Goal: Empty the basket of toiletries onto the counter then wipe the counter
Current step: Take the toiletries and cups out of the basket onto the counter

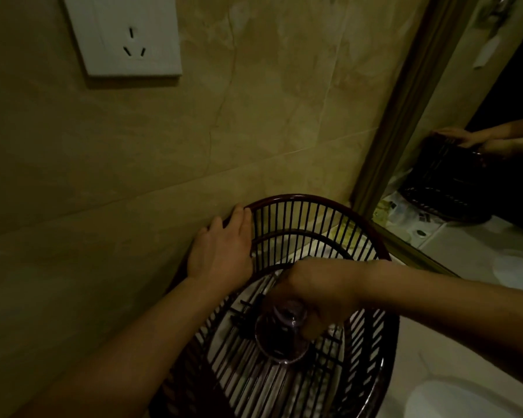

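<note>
Grips far-left rim of dark slatted basket (296, 197) with left hand (221, 251) — fingers curled over it. Holds small purple jar (281, 342) inside basket, near its middle, with right hand (317, 294) — fingers wrapped round jar. Finds basket on pale counter (420, 354), mirror (480, 176) just to its right.

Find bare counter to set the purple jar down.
Free: pale counter right of the basket, bordered in front by a white rounded rim. Crowded: the basket's left side sits against the wall; the back strip by the mirror frame is narrow.
</note>
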